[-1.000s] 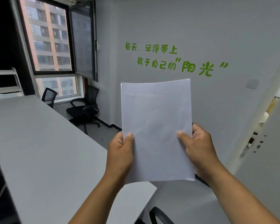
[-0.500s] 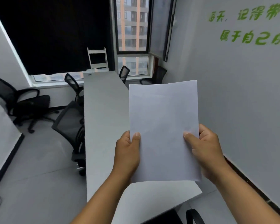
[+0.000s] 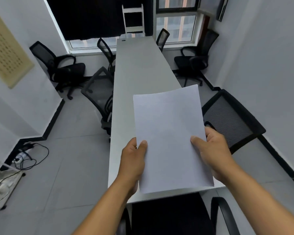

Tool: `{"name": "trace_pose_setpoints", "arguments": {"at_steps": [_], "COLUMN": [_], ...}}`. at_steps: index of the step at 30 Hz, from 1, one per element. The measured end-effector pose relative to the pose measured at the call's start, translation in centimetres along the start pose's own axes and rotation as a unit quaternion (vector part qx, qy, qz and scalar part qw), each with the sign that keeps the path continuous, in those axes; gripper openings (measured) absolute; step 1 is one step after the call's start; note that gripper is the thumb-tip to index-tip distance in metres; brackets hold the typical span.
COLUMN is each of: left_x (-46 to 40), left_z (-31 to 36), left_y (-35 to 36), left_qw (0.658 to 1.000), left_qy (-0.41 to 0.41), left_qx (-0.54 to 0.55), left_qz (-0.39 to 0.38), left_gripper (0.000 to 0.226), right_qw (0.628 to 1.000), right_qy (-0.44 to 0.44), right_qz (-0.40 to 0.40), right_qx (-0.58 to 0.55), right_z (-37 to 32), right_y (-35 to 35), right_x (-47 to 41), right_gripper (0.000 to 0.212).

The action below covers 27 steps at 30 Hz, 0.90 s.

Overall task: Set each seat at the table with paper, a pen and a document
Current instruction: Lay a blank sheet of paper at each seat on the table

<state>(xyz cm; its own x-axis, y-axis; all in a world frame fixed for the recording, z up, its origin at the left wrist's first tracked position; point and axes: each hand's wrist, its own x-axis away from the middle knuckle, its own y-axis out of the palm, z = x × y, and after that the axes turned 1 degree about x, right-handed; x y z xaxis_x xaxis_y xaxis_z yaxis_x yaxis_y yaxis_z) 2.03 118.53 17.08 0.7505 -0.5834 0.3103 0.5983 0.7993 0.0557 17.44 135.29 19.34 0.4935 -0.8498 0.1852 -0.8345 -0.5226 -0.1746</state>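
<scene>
I hold a stack of white paper [image 3: 170,136] upright-tilted in front of me, above the near end of a long grey table [image 3: 139,72]. My left hand [image 3: 134,160] grips its lower left edge, thumb on top. My right hand [image 3: 210,150] grips the lower right edge the same way. The table top runs away from me toward the window and shows nothing lying on it. No pen or document is in view.
Black mesh office chairs stand around the table: one at the near end [image 3: 170,216], one at the right [image 3: 231,119], two along the left [image 3: 100,92], others near the windows [image 3: 193,60]. A white shelf [image 3: 133,19] stands at the far end. Cables [image 3: 27,156] lie on the floor, left.
My view has swung left and down, from the wall with green lettering to looking along the table. Both hands still hold the paper the same way.
</scene>
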Motion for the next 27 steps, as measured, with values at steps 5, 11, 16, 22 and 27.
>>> {"name": "trace_pose_setpoints", "arguments": {"at_steps": [5, 11, 16, 22, 27], "left_x": [-0.8, -1.0, -1.3, -2.2, -3.1], "left_z": [-4.7, -8.8, -11.2, -12.8, -14.2], "left_y": [-1.4, -2.5, -2.8, -2.5, -2.6], "left_qw": [0.997, 0.993, 0.992, 0.986, 0.983], "left_qy": [-0.066, -0.101, -0.108, -0.142, -0.157], "left_qx": [-0.024, -0.033, 0.0, 0.02, 0.034], "left_qz": [0.023, 0.049, 0.072, 0.083, 0.084], "left_gripper": [0.02, 0.02, 0.018, 0.031, 0.036], "right_qw": [0.997, 0.994, 0.994, 0.994, 0.992], "right_qy": [0.045, 0.052, 0.063, 0.078, 0.091], "right_qz": [-0.041, -0.054, -0.037, -0.028, -0.032], "right_qx": [0.045, 0.073, 0.082, 0.072, 0.08], "right_z": [4.6, 8.8, 11.5, 14.1, 15.9], "right_y": [1.7, 3.6, 4.4, 4.2, 3.6], "right_x": [-1.1, -1.7, -2.3, -3.3, -4.4], "right_gripper": [0.011, 0.016, 0.018, 0.023, 0.02]}}
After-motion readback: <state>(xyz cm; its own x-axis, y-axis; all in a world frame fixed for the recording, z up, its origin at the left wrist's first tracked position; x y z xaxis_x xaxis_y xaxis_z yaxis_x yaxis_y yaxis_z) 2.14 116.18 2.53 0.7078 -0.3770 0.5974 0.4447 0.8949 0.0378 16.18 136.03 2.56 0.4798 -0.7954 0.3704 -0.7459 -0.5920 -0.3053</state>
